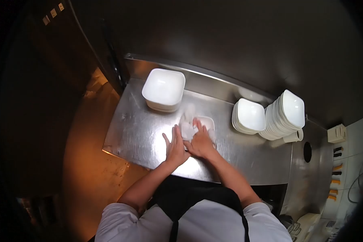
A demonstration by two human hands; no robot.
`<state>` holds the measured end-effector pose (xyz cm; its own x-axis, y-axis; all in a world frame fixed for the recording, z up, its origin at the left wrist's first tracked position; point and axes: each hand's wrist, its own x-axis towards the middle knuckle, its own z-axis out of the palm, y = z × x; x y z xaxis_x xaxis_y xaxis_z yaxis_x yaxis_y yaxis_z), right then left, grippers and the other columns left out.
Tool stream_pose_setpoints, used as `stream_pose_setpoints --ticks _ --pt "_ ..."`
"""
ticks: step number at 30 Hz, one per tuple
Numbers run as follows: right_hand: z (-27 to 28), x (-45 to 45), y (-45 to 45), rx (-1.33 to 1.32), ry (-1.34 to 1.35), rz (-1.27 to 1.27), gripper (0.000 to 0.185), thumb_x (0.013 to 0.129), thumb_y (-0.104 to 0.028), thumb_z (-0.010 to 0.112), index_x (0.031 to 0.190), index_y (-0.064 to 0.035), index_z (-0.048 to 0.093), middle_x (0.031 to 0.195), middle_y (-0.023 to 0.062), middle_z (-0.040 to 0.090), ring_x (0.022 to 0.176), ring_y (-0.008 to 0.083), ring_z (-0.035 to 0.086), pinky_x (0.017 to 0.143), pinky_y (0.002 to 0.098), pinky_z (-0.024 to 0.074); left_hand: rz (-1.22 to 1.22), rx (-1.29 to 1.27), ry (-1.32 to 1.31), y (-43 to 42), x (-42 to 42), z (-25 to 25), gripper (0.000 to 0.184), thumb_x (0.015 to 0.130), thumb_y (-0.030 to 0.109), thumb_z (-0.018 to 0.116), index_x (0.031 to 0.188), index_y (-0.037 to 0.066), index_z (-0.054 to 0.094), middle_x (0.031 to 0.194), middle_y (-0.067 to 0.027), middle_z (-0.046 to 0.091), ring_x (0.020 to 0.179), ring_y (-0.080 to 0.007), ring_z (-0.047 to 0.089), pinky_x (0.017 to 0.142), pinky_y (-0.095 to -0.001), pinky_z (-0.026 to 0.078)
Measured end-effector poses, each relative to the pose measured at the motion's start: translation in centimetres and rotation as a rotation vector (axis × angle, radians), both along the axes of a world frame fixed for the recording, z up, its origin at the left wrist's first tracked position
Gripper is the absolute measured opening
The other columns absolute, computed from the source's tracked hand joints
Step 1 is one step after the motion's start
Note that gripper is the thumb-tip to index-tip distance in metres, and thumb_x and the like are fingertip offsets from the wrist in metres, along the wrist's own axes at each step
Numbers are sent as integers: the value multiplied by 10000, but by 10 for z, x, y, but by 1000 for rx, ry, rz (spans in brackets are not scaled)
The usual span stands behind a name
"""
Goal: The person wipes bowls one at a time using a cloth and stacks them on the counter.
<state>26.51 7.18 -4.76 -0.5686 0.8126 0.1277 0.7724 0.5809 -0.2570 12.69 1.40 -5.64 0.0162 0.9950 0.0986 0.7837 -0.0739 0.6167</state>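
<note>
On the steel counter in front of me, a white cloth [187, 130] lies bunched over a white dish [207, 122], of which the right and upper edges show. My right hand [201, 142] presses on the cloth with its fingers spread, over the dish. My left hand [176, 148] is at the left side of the cloth, fingers stretched out and the thumb apart. The two hands touch or nearly touch near the wrists. Part of the cloth is blurred.
A stack of square white bowls [164, 86] stands at the back left of the steel counter [137, 133]. Further right are a short stack of bowls [251, 116], a tall leaning stack [293, 109] and a white cup [297, 136]. Knives [335, 173] hang on the right wall.
</note>
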Motion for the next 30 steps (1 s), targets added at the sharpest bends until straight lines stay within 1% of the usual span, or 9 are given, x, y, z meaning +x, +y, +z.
stream_pose_setpoints --ticks 6,9,13,14,17,23,25,27,30 --pt "44 -41 -18 -390 380 -321 499 974 -424 471 1166 2 645 1031 246 694 880 435 659 825 503 499 -58 -25 -53 8 -20 0 1302 704 319 818 1494 -103 -127 1561 -370 134 1487 -447 151 1086 -731 -88" --pt "57 -28 -16 -512 851 -524 397 970 -353 501 1119 -26 669 989 237 698 864 428 654 789 503 494 -154 -75 -52 1 -37 23 1359 675 382 851 1496 -102 -119 1563 -367 128 1483 -467 131 1090 -733 -72" --pt "63 -21 0 -170 313 -297 398 956 -316 506 1243 -74 641 1179 258 646 1062 379 608 962 468 433 -193 -34 -98 0 -37 20 1374 662 399 862 1493 -108 -107 1551 -383 131 1475 -495 120 1096 -737 -26" --pt "34 -23 0 107 65 -193 491 966 -352 468 1382 -99 539 1436 250 468 1296 413 434 1101 514 289 -215 -26 -111 4 -34 18 1361 669 389 858 1491 -112 -104 1546 -391 133 1473 -501 117 1096 -740 -8" --pt "12 -26 -8 -202 249 -92 533 982 -367 411 1455 -126 455 1566 218 292 1409 453 258 1145 562 185 -226 192 -206 19 -22 -13 1147 795 255 743 1505 -61 -100 1531 -430 50 1451 -560 87 1088 -753 75" --pt "15 -35 -24 -364 513 -375 599 1028 -441 315 1361 20 502 1332 256 561 1251 440 510 1095 450 358 -258 479 -143 25 -23 -27 1103 801 129 707 1540 65 -109 1523 -444 -66 1412 -642 37 1044 -796 70" --pt "-8 -7 -1 -632 527 -482 649 1032 -520 317 1339 14 522 1316 236 586 1207 412 566 1062 451 410 -347 508 -158 16 -25 -8 1378 644 233 882 1548 125 -152 1528 -433 -98 1423 -629 6 1058 -788 53" --pt "56 -6 -5 -1033 1688 -691 749 1006 -641 305 1327 -4 536 1302 184 610 1141 339 628 1004 439 481 -331 490 -260 9 -21 -1 1398 583 334 910 1576 158 -58 1567 -383 -18 1442 -594 5 1059 -791 7" --pt "104 48 0 -660 1804 -587 778 987 -681 299 1380 -37 489 1331 135 591 1179 285 608 1016 426 482 -342 194 101 -7 -16 43 997 721 357 802 1526 69 289 1529 -307 288 1427 -549 212 1055 -800 95"
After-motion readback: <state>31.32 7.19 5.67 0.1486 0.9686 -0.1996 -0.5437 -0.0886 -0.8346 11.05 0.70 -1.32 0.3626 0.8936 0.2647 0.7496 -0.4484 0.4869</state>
